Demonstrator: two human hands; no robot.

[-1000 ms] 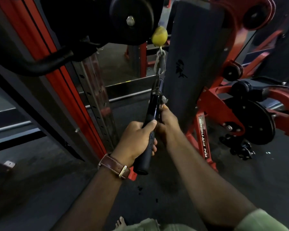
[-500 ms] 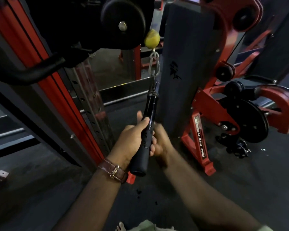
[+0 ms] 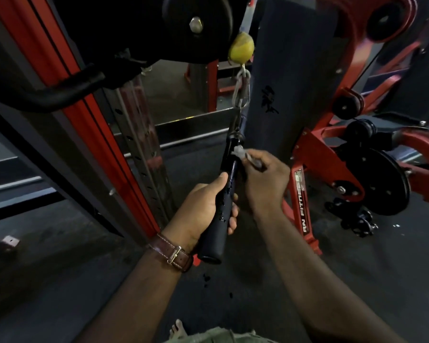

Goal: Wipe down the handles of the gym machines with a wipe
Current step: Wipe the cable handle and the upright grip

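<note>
Handle: a black, round, rubber-covered cable grip (image 3: 221, 201) hangs tilted at the middle of the view, its free end low and nearer the person, its top end up by the chain.
Wipe: a small crumpled pale grey wipe (image 3: 243, 154) lies against the upper part of the handle, just below its top collar.
Right hand: the right hand (image 3: 263, 179) pinches the wipe between thumb and curled fingers, pressing it to the handle's right side.
Left hand: the left hand (image 3: 203, 209) is wrapped round the handle's middle, thumb laid up along the shaft, fingers closed underneath.
Wrist: a brown leather watch strap with a metal buckle (image 3: 172, 252) sits on the left wrist.
Link: a silver steel carabiner (image 3: 242, 89) joins the handle's chain to a worn yellow ball stopper (image 3: 241, 48) under a black pulley wheel (image 3: 196, 23).
Surroundings: a red and black machine upright (image 3: 84, 112) stands to the left; a dark upholstered pad (image 3: 290, 70) stands just behind the handle; a red frame with black weight plate (image 3: 382, 184) is at the right.
Floor: dark rubber gym flooring (image 3: 60, 280).
</note>
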